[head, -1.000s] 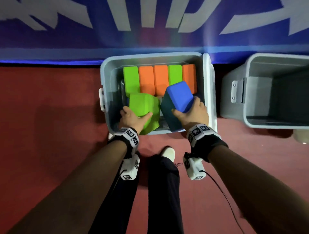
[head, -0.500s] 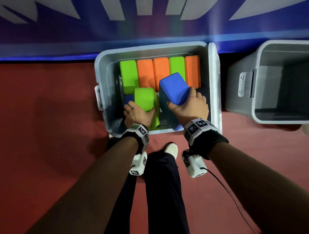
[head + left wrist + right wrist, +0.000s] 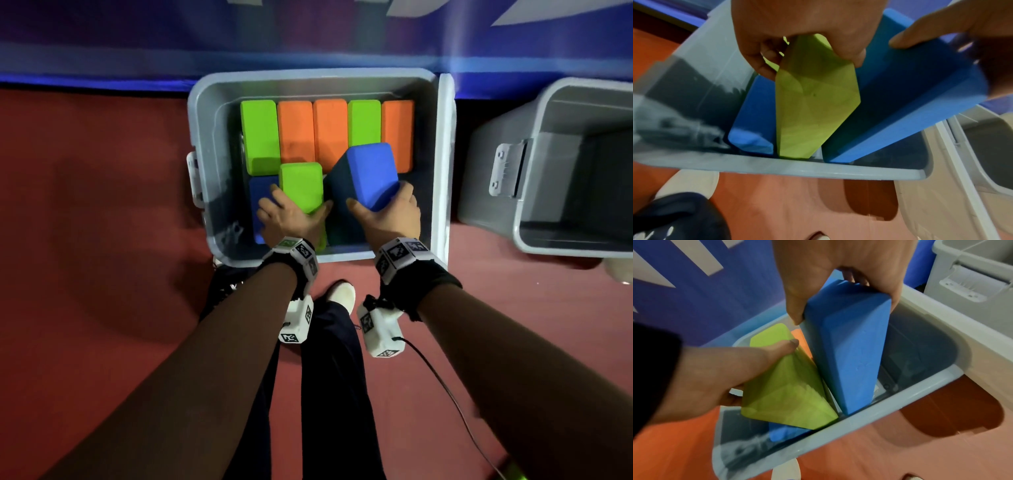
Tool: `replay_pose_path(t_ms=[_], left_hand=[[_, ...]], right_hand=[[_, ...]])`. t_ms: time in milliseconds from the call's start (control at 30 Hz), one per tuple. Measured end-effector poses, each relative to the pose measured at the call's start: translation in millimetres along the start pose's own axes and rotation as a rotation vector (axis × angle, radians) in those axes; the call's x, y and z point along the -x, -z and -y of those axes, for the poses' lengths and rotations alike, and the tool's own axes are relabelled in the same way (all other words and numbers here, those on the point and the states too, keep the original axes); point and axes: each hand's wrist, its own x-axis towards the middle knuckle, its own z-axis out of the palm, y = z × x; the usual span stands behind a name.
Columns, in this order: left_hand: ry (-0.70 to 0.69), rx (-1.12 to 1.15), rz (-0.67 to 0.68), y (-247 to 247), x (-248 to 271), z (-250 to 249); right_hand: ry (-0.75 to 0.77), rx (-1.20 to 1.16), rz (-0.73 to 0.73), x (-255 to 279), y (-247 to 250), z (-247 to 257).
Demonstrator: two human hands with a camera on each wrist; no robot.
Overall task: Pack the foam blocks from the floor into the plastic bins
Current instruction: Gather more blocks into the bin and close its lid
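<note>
Starting on the left, my left hand holds the green block with its fingers and thumb curled round the top. A second ago this block was tipped and high, up near the rim. Now it stands straight and low in the gray bin. Its bottom end is down near the front wall, right next to a blue block that is already standing at the left. So I think this green one is almost in its spot.

In the middle and back of the bin there is a neat row of blocks: green, orange, orange, green, orange. They have not moved.

Next comes my right hand. It grips the other blue block by its top end, thumb on one side and fingers on the other. This block has gone down a little too, but it leans. Its low end is down by the front wall and its top tips toward the back row. It sticks up more than the green one, so I think it needs a push to stand up straight.

On the far right sits a second gray bin. I can see nothing in the part that shows.

I can see no blocks on the red floor here.
</note>
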Motion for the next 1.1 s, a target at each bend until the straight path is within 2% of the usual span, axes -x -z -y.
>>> replay_pose_path(t_ms=[167, 267, 400, 533, 700, 833, 967, 1067, 1100], left_hand=[[-0.050, 0.013, 0.014, -17.1, -14.6, 15.0], [-0.085, 0.005, 0.103, -34.4, -26.3, 29.0], [-0.201, -0.061, 0.218, -53.7, -48.7, 38.3], [-0.275, -0.212, 0.098, -56.0, -77.2, 52.2], [-0.410, -0.276, 0.170, -59.5, -98.7, 79.1], [-0.478, -0.229, 0.134, -62.9, -99.5, 82.8], [-0.530, -0.240, 0.103, -75.1, -102.2, 88.1], [-0.530, -0.299, 0.017, -79.1, -98.4, 90.6], [-0.519, -0.314, 0.037, -77.6, -97.3, 88.5]], right_hand=[[-0.050, -0.068, 0.034, -13.9, -40.5, -17.7], [-0.044, -0.066, 0.027, -21.7, -65.7, -27.2], [-0.048, -0.034, 0.045, -33.8, -97.8, -34.8], [-0.036, -0.027, 0.109, -50.5, -127.6, -38.7], [-0.048, -0.024, 0.205, -66.8, -156.1, -50.8], [-0.072, -0.011, 0.282, -78.2, -157.0, -51.1], [-0.086, 0.007, 0.291, -86.2, -157.3, -48.8], [-0.123, 0.037, 0.289, -85.6, -160.3, -47.8], [-0.142, 0.052, 0.298, -84.0, -159.0, -46.9]])
